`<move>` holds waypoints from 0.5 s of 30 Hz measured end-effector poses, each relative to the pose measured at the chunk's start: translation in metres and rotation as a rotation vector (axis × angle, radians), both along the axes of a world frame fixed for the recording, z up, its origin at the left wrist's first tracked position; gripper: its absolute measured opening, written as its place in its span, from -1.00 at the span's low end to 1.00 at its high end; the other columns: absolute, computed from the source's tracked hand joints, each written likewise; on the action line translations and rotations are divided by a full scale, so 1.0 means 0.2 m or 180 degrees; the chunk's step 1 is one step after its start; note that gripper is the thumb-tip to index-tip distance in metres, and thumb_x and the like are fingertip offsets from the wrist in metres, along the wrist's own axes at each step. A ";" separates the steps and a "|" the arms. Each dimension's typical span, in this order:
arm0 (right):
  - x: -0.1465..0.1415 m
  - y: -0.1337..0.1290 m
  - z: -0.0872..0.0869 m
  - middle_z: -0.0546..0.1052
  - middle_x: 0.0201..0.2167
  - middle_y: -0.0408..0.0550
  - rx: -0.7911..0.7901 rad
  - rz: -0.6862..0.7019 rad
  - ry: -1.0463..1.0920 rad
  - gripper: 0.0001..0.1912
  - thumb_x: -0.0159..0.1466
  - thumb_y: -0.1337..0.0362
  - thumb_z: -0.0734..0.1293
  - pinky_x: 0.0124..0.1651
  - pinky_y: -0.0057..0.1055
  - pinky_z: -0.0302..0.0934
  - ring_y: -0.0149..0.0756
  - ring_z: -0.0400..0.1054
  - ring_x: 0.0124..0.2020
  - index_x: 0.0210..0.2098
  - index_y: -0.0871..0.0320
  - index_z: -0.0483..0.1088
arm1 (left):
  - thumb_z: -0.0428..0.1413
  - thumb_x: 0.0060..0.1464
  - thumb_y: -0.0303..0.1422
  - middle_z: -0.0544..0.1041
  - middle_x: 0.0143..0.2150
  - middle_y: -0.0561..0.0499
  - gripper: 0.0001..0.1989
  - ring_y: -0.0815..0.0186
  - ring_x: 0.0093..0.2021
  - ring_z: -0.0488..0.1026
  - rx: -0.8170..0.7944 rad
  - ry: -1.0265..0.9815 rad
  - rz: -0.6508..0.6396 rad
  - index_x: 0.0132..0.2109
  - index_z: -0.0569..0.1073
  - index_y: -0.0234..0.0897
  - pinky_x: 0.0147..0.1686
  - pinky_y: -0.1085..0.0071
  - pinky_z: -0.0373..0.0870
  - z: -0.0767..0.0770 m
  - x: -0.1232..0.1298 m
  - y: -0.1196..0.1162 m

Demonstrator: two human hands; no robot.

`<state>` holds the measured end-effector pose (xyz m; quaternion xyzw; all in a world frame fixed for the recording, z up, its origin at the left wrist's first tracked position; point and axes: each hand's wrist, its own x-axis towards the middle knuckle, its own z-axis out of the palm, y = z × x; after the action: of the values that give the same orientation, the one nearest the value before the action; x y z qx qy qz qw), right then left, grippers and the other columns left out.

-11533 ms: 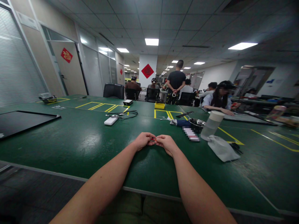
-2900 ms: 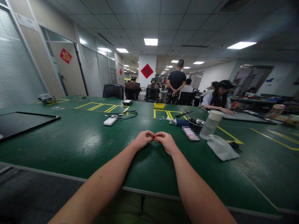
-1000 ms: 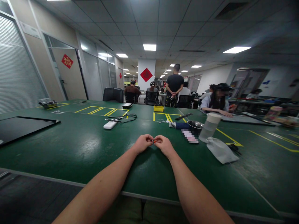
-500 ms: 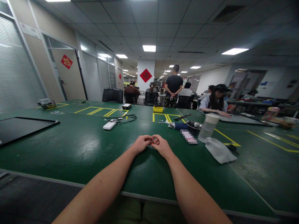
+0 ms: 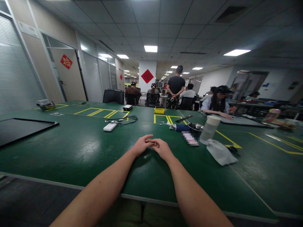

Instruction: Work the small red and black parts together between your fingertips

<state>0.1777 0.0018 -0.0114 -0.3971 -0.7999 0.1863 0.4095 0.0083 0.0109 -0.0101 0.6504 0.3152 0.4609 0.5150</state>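
My left hand (image 5: 142, 145) and my right hand (image 5: 163, 149) meet above the green table (image 5: 94, 167), fingertips together. Between them is a small object with an orange part (image 5: 153, 145), mostly covered by the fingers and too small to name. The left index finger reaches out over it, while the left thumb and other fingers bend in towards it. Curled round its right side are the right hand's fingers.
A white power bank (image 5: 110, 126) with a black cable lies ahead on the left. To the right are a steel bowl (image 5: 196, 127), a frosted bottle (image 5: 210, 129) and a white pouch (image 5: 221, 153). A yellow box (image 5: 159, 110) stands farther back. A person (image 5: 219, 102) sits at the far right side.
My left index finger has lifted and straightened away from the small object. The hands stay together in nearly the same place; the view has shifted slightly.
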 end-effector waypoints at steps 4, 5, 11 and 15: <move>-0.01 -0.01 0.00 0.33 -0.46 -0.19 -0.0059 -0.0009 -0.0094 -0.70 0.06 0.43 0.31 -0.36 -0.48 0.10 -0.41 0.20 -0.46 -0.19 0.12 0.39 | 0.12 -0.12 -0.56 0.55 -0.14 -0.15 -0.37 0.27 -0.19 0.50 0.0035 0.0037 0.0101 0.17 0.24 -0.40 -0.12 0.34 0.36 -0.01 0.01 0.01; -0.01 -0.01 0.00 0.33 -0.46 -0.20 -0.0092 -0.0013 -0.0120 -0.71 0.05 0.43 0.31 -0.36 -0.48 0.10 -0.41 0.20 -0.47 -0.20 0.12 0.38 | 0.12 -0.14 -0.57 0.55 -0.15 -0.14 -0.36 0.28 -0.21 0.50 0.0043 0.0071 0.0130 0.16 0.24 -0.41 -0.14 0.35 0.36 -0.01 0.02 0.01; -0.01 -0.01 -0.02 0.32 -0.49 -0.22 -0.0211 -0.0010 -0.0184 -0.74 0.04 0.43 0.29 -0.38 -0.50 0.09 -0.42 0.19 -0.49 -0.25 0.12 0.36 | 0.13 -0.21 -0.59 0.52 -0.29 -0.04 -0.41 0.40 -0.40 0.45 0.0160 0.0301 0.0275 0.07 0.33 -0.42 -0.33 0.46 0.36 -0.01 0.03 0.01; 0.00 -0.01 -0.01 0.31 -0.51 -0.24 -0.0310 0.0068 -0.0125 -0.76 0.05 0.41 0.30 -0.40 -0.50 0.09 -0.43 0.21 -0.51 -0.25 0.10 0.35 | 0.11 -0.18 -0.56 0.52 -0.31 -0.03 -0.51 0.38 -0.39 0.44 0.0166 0.0336 0.0269 0.01 0.40 -0.41 -0.31 0.46 0.35 0.00 0.03 0.00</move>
<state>0.1771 -0.0007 -0.0140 -0.4115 -0.8021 0.2215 0.3719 0.0136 0.0109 -0.0107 0.6731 0.3570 0.4554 0.4605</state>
